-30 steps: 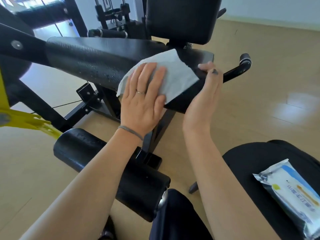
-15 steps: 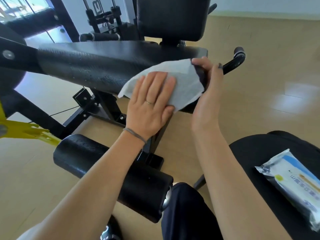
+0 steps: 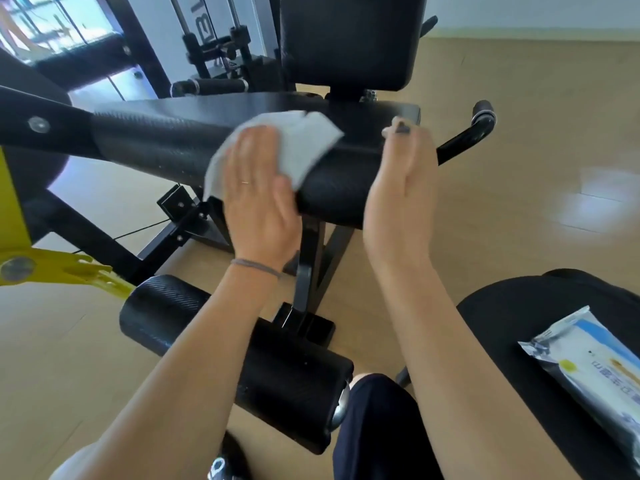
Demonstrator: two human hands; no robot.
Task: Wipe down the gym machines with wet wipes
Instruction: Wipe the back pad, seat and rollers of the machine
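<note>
The fingers [image 3: 254,150] of the left hand [image 3: 258,199] lie straight and flat on a white wet wipe [image 3: 277,150], pressing it against the upper roller pad [image 3: 180,152], a long black cylinder with a textured cover. The wipe drapes over the top and front of the pad, one corner sticking out to the right of the fingertips and another hanging down at the left of the hand. A thin ring sits on one finger and a grey band circles the left wrist.

The right hand [image 3: 403,188] cups the right end of the same pad, its fingers curled over the end and top, with dark polish on the visible nails. The two hands are near each other, with a bare stretch of pad between them.

Behind the pad is the flat black seat [image 3: 242,105] of the gym machine, and above it an upright back cushion [image 3: 346,39]. A curved black handle [image 3: 479,123] pokes out to the right of the right hand. Below the forearms a second, lower roller pad [image 3: 287,379] lies across the black steel frame [image 3: 311,258], and a yellow metal part [image 3: 59,268] shows at the left edge.

At the lower right, a pack of wet wipes [image 3: 595,368] rests on a round black stool [image 3: 512,341], well apart from both hands. The floor [image 3: 519,220] is pale wood.
</note>
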